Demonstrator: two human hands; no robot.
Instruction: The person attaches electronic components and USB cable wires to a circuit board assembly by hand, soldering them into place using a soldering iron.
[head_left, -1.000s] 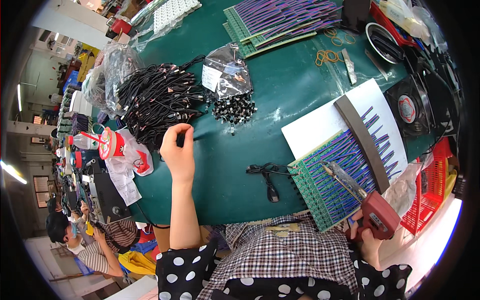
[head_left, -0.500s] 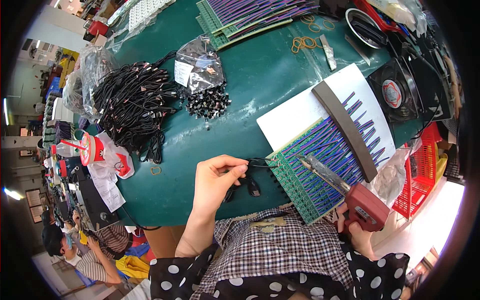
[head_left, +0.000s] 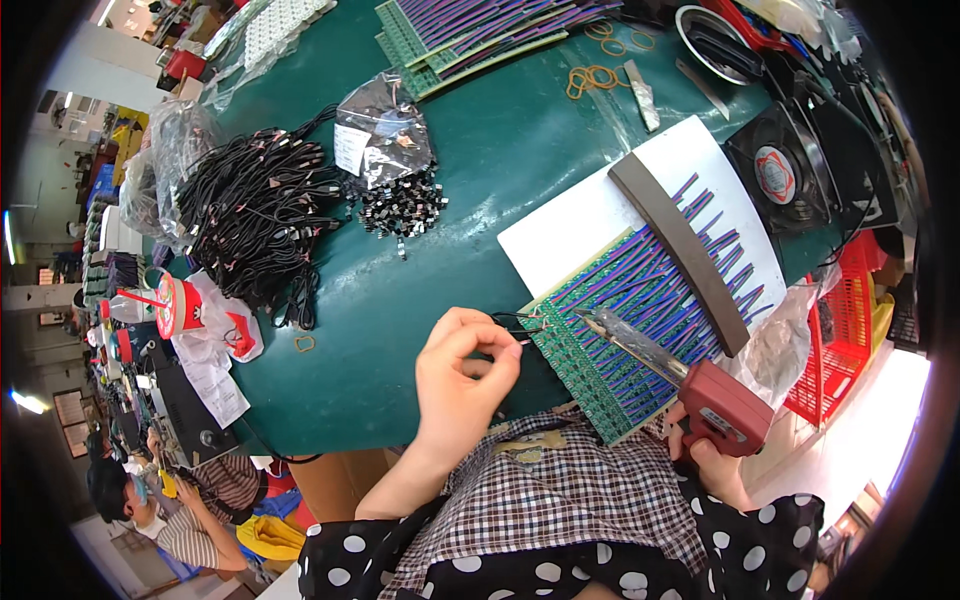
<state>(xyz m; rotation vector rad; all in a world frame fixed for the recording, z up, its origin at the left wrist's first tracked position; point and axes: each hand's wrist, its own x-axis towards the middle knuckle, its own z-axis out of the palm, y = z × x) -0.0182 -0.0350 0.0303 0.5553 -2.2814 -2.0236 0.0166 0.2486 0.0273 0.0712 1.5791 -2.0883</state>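
Left hand [head_left: 465,375] is pinching fingertips together by black cable [head_left: 510,317] (holding it? can't tell) | right hand [head_left: 712,462] is gripping red soldering gun [head_left: 725,408] | tip [head_left: 592,320] is overhanging green board [head_left: 590,393]

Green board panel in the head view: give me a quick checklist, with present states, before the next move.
1. Red soldering gun held in the right hand: ok.
2. Gun's metal tip touching the green board panel: cannot tell; it shows over the panel, but contact is unclear.
3. Left hand beside the panel's left edge: ok.
4. Black cable firmly pinched by that hand: cannot tell; the fingers hide any grip.
5. Dark bar lying across the purple wires: ok.
6. Rubber bands away from the panel: ok.
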